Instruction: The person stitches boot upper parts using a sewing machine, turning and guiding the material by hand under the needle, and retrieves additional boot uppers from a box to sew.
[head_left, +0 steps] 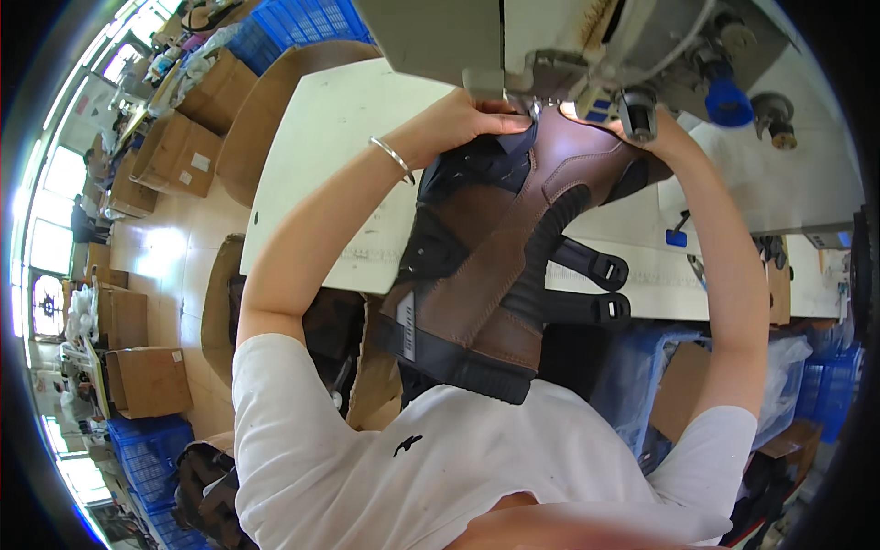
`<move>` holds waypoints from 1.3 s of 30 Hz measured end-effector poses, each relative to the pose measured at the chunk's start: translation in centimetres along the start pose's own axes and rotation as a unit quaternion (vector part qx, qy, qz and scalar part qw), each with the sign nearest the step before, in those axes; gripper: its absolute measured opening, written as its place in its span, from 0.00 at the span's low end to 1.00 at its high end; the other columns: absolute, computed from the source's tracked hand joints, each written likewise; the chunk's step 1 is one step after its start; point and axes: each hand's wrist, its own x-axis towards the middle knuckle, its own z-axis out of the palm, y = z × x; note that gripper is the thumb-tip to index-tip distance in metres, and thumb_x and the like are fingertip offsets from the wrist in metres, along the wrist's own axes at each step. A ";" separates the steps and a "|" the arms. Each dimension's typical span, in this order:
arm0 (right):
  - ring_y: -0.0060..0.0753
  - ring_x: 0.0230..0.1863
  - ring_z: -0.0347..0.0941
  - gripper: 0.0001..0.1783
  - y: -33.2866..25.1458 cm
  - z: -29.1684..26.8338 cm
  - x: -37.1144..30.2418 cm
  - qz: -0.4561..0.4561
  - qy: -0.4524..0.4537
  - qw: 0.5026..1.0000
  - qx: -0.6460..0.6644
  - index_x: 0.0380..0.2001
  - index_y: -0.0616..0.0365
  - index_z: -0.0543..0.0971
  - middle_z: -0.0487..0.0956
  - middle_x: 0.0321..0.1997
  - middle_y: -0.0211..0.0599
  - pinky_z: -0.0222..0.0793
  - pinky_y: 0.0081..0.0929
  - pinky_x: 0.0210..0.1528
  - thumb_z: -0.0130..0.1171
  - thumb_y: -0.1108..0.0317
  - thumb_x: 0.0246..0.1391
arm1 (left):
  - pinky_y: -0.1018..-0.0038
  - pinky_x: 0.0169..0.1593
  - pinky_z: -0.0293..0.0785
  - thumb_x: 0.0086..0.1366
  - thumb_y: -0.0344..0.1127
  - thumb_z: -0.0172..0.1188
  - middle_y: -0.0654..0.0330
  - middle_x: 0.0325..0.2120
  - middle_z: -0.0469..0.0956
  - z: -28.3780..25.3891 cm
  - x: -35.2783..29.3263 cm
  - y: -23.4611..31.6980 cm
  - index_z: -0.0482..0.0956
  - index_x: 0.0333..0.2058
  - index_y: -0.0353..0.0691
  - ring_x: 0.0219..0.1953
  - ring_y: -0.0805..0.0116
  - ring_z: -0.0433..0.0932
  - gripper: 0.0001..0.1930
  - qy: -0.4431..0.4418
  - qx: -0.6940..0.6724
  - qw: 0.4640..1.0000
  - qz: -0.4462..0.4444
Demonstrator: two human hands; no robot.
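Observation:
A brown and black boot upper [486,266] lies across the edge of the sewing table, its wide black-trimmed end toward my chest and its far end under the sewing machine head [435,46]. Black straps with buckles [610,272] stick out from its right side. My left hand [490,121] pinches the far left edge of the upper, close to the machine's needle area. On the far right, my right hand [667,137] is closed around the upper; its fingers are partly hidden by the machine's parts and the brown material.
The white sewing table [325,119] spreads under both arms. Cardboard boxes [174,151] and blue plastic crates [151,449] stand to the left. At the right, below the table, is a plastic-lined blue bin [632,367]. A blue knob [729,101] juts from the machine.

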 end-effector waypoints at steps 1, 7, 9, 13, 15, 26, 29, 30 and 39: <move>0.30 0.17 0.59 0.30 0.7 -0.1 0.7 0.004 -0.006 1.000 -0.012 0.10 0.64 0.67 0.64 0.12 0.36 0.56 0.34 0.22 0.60 0.48 0.47 | 0.78 0.42 0.70 0.54 0.38 0.67 0.61 0.35 0.81 -0.2 0.3 -0.4 0.80 0.34 0.35 0.37 0.72 0.76 0.14 0.032 0.019 0.997 0.068; 0.39 0.28 0.70 0.22 4.0 2.9 -0.8 0.040 -0.045 0.995 -0.075 0.18 0.59 0.75 0.73 0.21 0.41 0.64 0.36 0.32 0.56 0.49 0.47 | 0.73 0.44 0.72 0.60 0.33 0.60 0.57 0.36 0.80 -0.3 -1.0 -1.5 0.76 0.41 0.34 0.39 0.71 0.76 0.13 0.109 0.134 0.970 0.168; 0.42 0.32 0.74 0.20 5.3 4.1 -0.5 0.055 -0.062 0.992 -0.091 0.21 0.57 0.78 0.76 0.24 0.43 0.67 0.37 0.35 0.55 0.49 0.47 | 0.76 0.44 0.71 0.62 0.36 0.59 0.60 0.37 0.81 -0.1 -1.5 -0.6 0.78 0.42 0.33 0.40 0.76 0.75 0.13 0.080 0.112 0.987 0.088; 0.41 0.40 0.75 0.18 9.1 6.2 -1.3 -0.126 0.091 0.972 -0.176 0.33 0.48 0.81 0.80 0.36 0.36 0.71 0.36 0.42 0.61 0.46 0.47 | 0.72 0.42 0.71 0.62 0.37 0.59 0.56 0.34 0.81 0.3 -1.5 -1.0 0.78 0.43 0.37 0.37 0.71 0.76 0.13 0.123 0.135 0.975 0.128; 0.41 0.42 0.75 0.16 10.6 7.1 -1.4 -0.165 0.092 0.974 -0.125 0.36 0.47 0.81 0.80 0.39 0.36 0.71 0.36 0.45 0.64 0.51 0.47 | 0.73 0.44 0.70 0.62 0.38 0.59 0.57 0.35 0.80 0.1 -1.4 -0.5 0.78 0.43 0.37 0.38 0.71 0.75 0.14 0.085 0.127 0.984 0.091; 0.34 0.49 0.74 0.18 10.8 10.7 1.5 -0.102 -0.037 0.963 0.248 0.45 0.46 0.79 0.79 0.47 0.35 0.70 0.32 0.52 0.65 0.64 0.49 | 0.79 0.53 0.66 0.63 0.39 0.59 0.63 0.44 0.77 0.5 -2.0 2.2 0.74 0.49 0.35 0.46 0.78 0.71 0.19 0.028 0.013 0.990 -0.136; 0.33 0.48 0.75 0.17 10.9 10.2 1.2 -0.036 -0.076 0.949 0.305 0.44 0.47 0.79 0.79 0.46 0.35 0.71 0.31 0.51 0.65 0.63 0.49 | 0.78 0.55 0.64 0.63 0.40 0.58 0.61 0.47 0.75 0.3 -1.9 2.3 0.73 0.52 0.35 0.49 0.76 0.69 0.21 -0.006 0.075 0.987 -0.139; 0.33 0.47 0.75 0.17 10.9 10.2 0.6 -0.016 -0.092 0.942 0.324 0.44 0.48 0.79 0.79 0.45 0.35 0.71 0.31 0.50 0.65 0.62 0.49 | 0.77 0.56 0.63 0.63 0.40 0.59 0.61 0.48 0.74 0.5 -2.0 2.2 0.72 0.53 0.36 0.50 0.76 0.68 0.22 0.003 0.081 0.990 -0.115; 0.30 0.43 0.77 0.16 11.6 9.3 0.8 0.176 -0.213 0.845 0.457 0.42 0.50 0.80 0.80 0.43 0.34 0.74 0.28 0.46 0.63 0.59 0.51 | 0.74 0.52 0.67 0.60 0.33 0.56 0.58 0.42 0.78 1.1 -1.2 1.0 0.76 0.45 0.33 0.46 0.70 0.73 0.15 0.020 0.001 0.998 -0.053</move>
